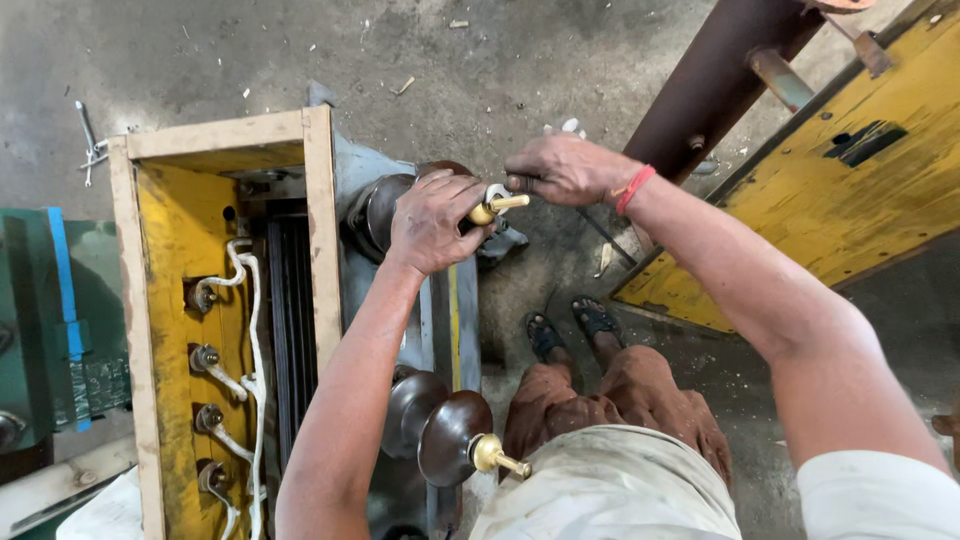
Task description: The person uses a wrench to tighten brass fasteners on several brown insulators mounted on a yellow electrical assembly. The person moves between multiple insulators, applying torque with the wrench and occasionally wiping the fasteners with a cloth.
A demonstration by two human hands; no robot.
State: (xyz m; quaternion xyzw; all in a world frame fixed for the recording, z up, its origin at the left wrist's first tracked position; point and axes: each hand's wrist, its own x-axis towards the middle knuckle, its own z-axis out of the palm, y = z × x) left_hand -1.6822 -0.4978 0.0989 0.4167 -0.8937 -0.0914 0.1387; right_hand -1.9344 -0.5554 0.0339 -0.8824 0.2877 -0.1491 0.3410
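Bushing stud, brass and threaded, juts out just above mid-frame from a brown porcelain insulator bolted to the grey side of a yellow open-topped tank. Left hand lies curled over the insulator's outer end, fingers closed round the brass collar and steadying it. Right hand is pinched shut at the stud's tip, finger ends meeting round what looks like a small nut or washer; cannot tell exactly which, being hidden by the fingers. Best done, as a judgement, by keeping the left grip firm so the stud cannot rotate inside the porcelain, turning with the right fingertips only, and starting the thread square to avoid crossing soft brass. Worth avoiding any sideways leverage, since porcelain chips readily. Second insulator with its own brass stud sits lower centre, bare of any hand and well apart from the first. Inside the tank at left, white leads run between a column of terminals. Sandalled feet stand on the concrete floor below the hands, close to a yellow panel at right.
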